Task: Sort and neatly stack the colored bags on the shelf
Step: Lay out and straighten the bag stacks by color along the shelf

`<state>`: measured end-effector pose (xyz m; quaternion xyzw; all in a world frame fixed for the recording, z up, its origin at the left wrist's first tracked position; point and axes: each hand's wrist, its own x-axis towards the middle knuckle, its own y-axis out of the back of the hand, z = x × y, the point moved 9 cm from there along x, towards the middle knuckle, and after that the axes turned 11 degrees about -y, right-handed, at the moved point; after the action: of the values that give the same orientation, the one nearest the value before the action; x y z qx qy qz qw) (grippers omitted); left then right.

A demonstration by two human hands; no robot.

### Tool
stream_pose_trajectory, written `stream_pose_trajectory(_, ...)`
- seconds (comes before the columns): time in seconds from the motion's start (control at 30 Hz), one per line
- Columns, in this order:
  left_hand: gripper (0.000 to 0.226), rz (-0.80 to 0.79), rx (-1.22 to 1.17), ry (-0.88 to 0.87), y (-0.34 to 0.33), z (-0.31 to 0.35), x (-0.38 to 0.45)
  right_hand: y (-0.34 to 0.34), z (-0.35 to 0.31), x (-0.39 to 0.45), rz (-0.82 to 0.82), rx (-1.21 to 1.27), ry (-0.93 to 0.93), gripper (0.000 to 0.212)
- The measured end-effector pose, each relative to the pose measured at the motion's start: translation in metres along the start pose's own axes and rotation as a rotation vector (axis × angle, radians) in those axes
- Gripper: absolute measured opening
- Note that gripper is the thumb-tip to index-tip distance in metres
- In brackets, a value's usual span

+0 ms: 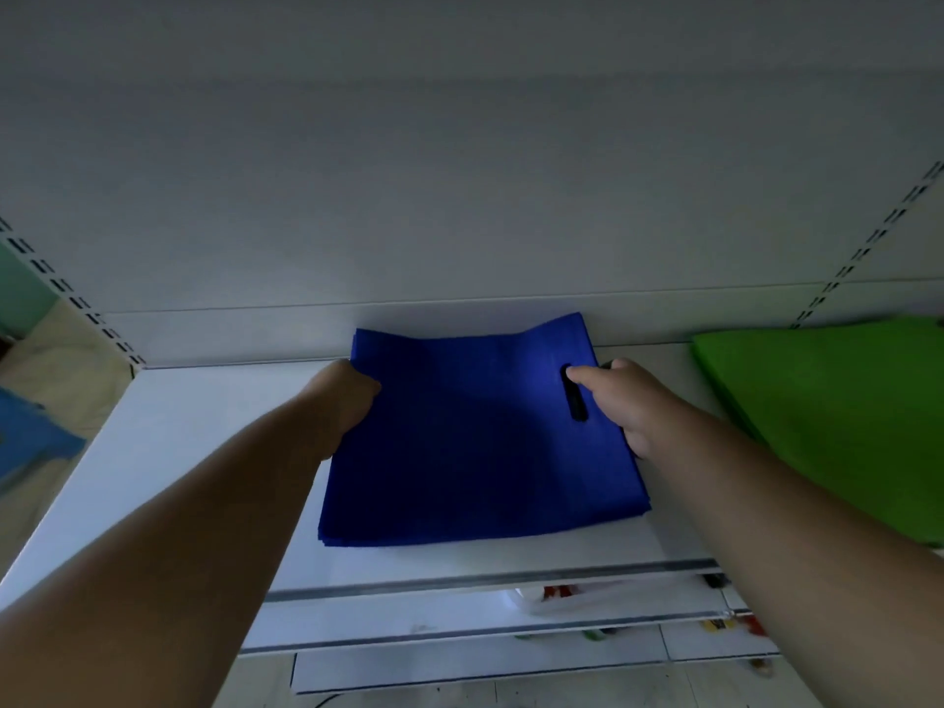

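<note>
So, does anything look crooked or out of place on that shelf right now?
Slightly. The blue bags sit turned on the shelf, and their back right corner curls up against the back wall. The green bags also lie at an angle.

Dim, bluish light; soft blur and wide-angle bending at the edges.

No readable text anywhere, seemingly; view is dim.

We see a plain deep-blue stack of bags (475, 442) with a black handle slot (574, 396), a bright green stack (827, 416) beside it, a white shelf (204, 452), and a lighter blue item (30, 442) far left.
</note>
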<state>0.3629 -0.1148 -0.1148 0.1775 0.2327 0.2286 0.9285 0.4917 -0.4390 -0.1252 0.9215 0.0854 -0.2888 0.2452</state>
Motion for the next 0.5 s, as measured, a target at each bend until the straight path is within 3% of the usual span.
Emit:
stream_pose_trajectory(0.13, 0.020, 0.036, -0.048, -0.080, 0.001, -0.009, 0.002, 0.007, 0.003, 0.007, 0.058, -0.051, 0.013, 0.047)
stream_pose_trajectory(0.23, 0.026, 0.059, -0.141, -0.146, -0.003, -0.003, -0.004, 0.003, 0.001, 0.006, -0.014, 0.065, 0.017, 0.047)
stream_pose_trajectory(0.4, 0.036, 0.028, -0.183, -0.137, -0.001, -0.007, -0.001, 0.001, -0.004, 0.001, -0.098, 0.136, 0.047, 0.104)
stream_pose_trajectory(0.43, 0.037, 0.017, -0.157, -0.129, -0.001, -0.006, 0.001, 0.002, -0.003, 0.006, -0.099, 0.140, 0.056, 0.103)
stream_pose_trajectory(0.5, 0.034, -0.009, -0.085, -0.131, -0.003, -0.001, 0.004, 0.002, -0.009, 0.003, -0.102, 0.143, 0.091, 0.067)
